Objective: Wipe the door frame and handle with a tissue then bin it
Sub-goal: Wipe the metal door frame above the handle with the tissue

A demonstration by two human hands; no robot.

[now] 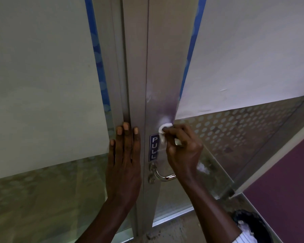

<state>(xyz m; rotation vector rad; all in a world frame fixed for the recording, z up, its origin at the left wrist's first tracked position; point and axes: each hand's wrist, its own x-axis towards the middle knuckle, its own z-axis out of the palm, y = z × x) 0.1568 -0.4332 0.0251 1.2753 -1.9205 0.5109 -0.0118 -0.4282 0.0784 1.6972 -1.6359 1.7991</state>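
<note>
A grey metal door frame [162, 67] runs up the middle of the view. My right hand [182, 149] pinches a crumpled white tissue [162, 131] against the frame, just above and beside a blue PULL sticker [154, 148]. Below the sticker a shiny curved metal handle [161, 173] sticks out, partly hidden behind my right wrist. My left hand [125, 160] lies flat with fingers spread on the left part of the frame, holding nothing. A dark round bin [253, 223] with white paper in it stands on the floor at the lower right.
Frosted glass panels [42, 85] with dotted lower bands flank the frame on both sides. A purple wall [288, 181] lies to the right. The floor [172, 228] below the door is rough and dusty.
</note>
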